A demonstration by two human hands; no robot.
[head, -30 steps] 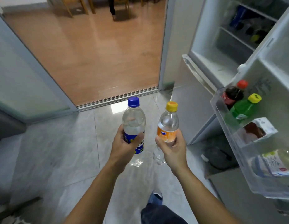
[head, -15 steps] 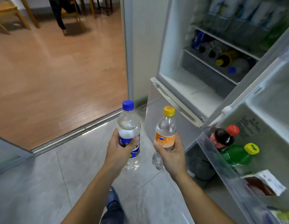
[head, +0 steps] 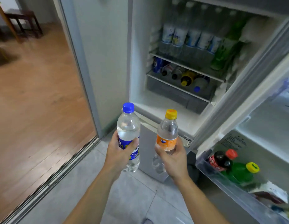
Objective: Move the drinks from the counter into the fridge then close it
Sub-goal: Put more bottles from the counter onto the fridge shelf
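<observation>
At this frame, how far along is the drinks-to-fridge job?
Done: the fridge stands open with many bottles on its shelves, and a cola and a green bottle sit in the door bin. In hand: the left hand grips a blue-capped bottle, the right hand an orange-capped bottle, both short of the fridge. Left: shelve both, close the door. The counter is out of view.

I hold two clear drink bottles upright and side by side: a taller blue-capped bottle (head: 128,126) with a blue label in my left hand (head: 120,152), and an orange-capped Fanta bottle (head: 168,133) in my right hand (head: 172,157). The fridge (head: 158,110) stands open just beyond them.
</observation>
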